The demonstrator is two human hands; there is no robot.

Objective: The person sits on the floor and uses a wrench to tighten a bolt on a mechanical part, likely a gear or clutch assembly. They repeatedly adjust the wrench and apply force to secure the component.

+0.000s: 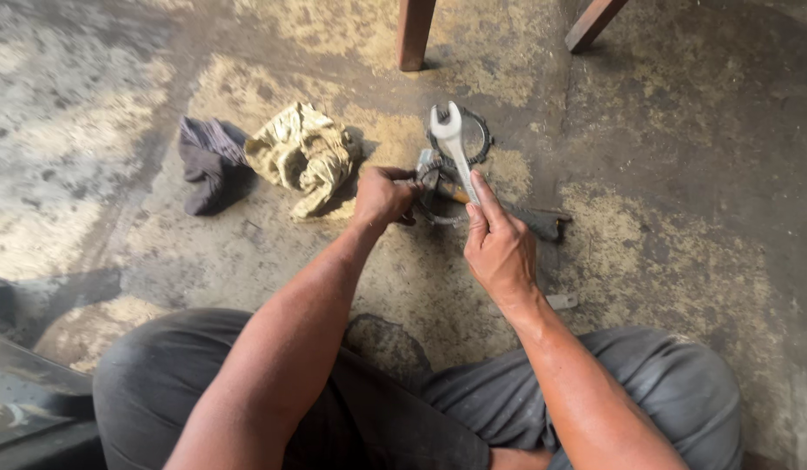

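Head view, looking down past the person's knees: the biggest thing is the stained concrete floor, patchy with oil and grit, and everything lies directly on it. Beyond the hands, at the far edge, stand two reddish wooden legs of some piece of furniture. Nearer, off to the left of the hands, a crumpled tan rag lies touching a dark cloth.

The work itself sits between the two hands. The left hand is closed in a fist, gripping the side of a ring-shaped metal part and steadying it just off the floor. The right hand is wrapped around the shaft of an open-ended spanner, forefinger stretched along it, with the spanner's head pointing away from the body over the ring. A second, round toothed piece lies on the floor just behind the spanner's head; I cannot tell whether it touches the gripped part. A dark tool handle lies on the floor just beyond the right hand.

Judging by this, the job looks to be mid-way: the part is held, the spanner is in hand, but whether it has bitten on a nut is hidden. Nothing nearby shows removed fasteners, apart from a small pale scrap beside the right wrist.
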